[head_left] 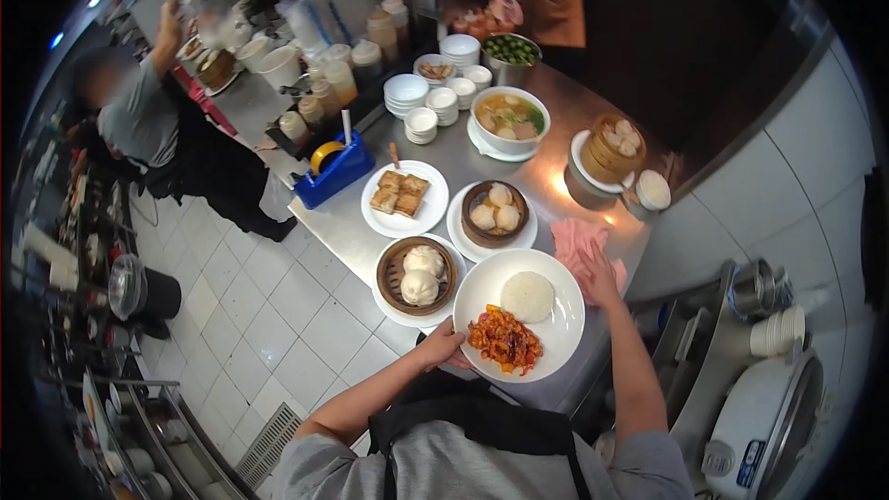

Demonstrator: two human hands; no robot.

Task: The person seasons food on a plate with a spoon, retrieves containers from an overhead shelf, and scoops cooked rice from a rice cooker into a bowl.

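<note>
My left hand (pixel 443 348) grips the left rim of a round white plate (pixel 561 322), its thumb on the rim and the other fingers underneath. A dome of white rice (pixel 527 297) and a red-orange saucy dish (pixel 505 340) lie on this plate. Beyond its right rim, my right hand (pixel 597 274) has its fingers over a bunched pink cloth (pixel 574 236) and grasps it; the fingertips are partly hidden in the folds. Close by are a bamboo steamer (pixel 392 283) with two white buns (pixel 422 275) and a darker steamer (pixel 478 235) with several dumplings (pixel 500 208).
Behind are a plate of browned squares (pixel 400 194), a soup bowl (pixel 509 122), another steamer (pixel 607 153), stacked small bowls (pixel 420 123) and a blue tape dispenser (pixel 338 169). A rice cooker (pixel 755 426) stands right. A co-worker (pixel 153 120) stands left; another person (pixel 546 9) is behind the counter.
</note>
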